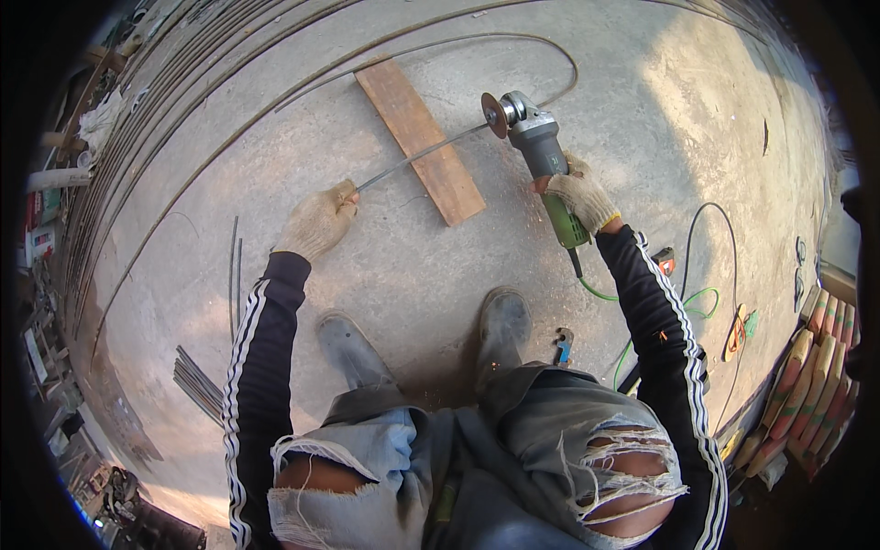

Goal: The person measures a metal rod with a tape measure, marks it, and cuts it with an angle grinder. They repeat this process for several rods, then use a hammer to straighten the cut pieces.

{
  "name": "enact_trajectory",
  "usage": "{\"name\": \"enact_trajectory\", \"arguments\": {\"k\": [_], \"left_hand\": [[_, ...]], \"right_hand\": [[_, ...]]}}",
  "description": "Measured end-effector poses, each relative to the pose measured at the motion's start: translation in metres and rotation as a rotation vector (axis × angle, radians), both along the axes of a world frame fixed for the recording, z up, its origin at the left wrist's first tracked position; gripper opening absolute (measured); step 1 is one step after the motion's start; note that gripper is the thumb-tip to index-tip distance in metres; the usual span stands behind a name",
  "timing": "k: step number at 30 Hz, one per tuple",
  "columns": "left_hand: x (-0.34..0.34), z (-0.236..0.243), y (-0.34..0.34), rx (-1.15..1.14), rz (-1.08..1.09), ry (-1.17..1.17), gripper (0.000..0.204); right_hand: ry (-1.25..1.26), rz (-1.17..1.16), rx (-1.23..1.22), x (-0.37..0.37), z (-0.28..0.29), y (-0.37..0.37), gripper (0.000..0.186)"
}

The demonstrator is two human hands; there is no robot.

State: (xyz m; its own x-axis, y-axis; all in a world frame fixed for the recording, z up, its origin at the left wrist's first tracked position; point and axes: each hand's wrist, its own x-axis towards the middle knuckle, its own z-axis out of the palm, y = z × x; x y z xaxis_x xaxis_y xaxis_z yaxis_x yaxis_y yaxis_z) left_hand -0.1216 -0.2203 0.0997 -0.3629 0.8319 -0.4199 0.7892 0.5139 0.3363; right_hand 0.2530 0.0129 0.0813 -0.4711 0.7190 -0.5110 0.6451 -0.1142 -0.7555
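In a knitted glove, my left hand (317, 222) is closed round the near end of a thin steel rod (396, 169). The rod slants away to the right across a wooden plank (453, 191) on the floor. My right hand (584, 194), gloved too, grips a green and grey angle grinder (539, 147). Its brown cutting disc (496, 115) stands on edge at the rod, just right of the plank; whether it touches the metal I cannot tell. Beyond the disc a rod (575, 73) bends back in a loop. Small orange specks show near the grinder and my trousers.
Long steel rods (174, 101) run along the left and far floor. Cut rod pieces (197, 383) lie by my left arm. A blue-handled tool (563, 346) is beside my right boot (504, 321). The green cord (600, 295) trails right, toward stacked sacks (797, 394).
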Motion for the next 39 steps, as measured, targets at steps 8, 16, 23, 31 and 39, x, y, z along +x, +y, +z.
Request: {"name": "enact_trajectory", "arguments": {"k": [8,16,23,31,39], "left_hand": [[-0.002,-0.007,-0.001,-0.002,0.009,-0.005,0.046],[0.002,-0.004,-0.002,0.045,0.008,-0.044,0.042],[-0.001,-0.001,0.001,-0.028,-0.010,-0.043,0.043],[-0.005,-0.008,0.002,-0.083,0.001,-0.023,0.046],[-0.005,-0.017,-0.003,0.024,-0.011,0.009,0.047]], "right_hand": [[-0.032,0.011,0.032,0.003,-0.001,0.000,0.070],[0.053,0.004,0.028,0.007,-0.005,0.002,0.057],[-0.027,0.002,0.032,0.006,-0.010,0.005,0.058],[-0.040,0.034,0.055,0.008,-0.006,0.003,0.060],[-0.053,0.032,0.064,0.008,-0.012,0.007,0.061]]}}
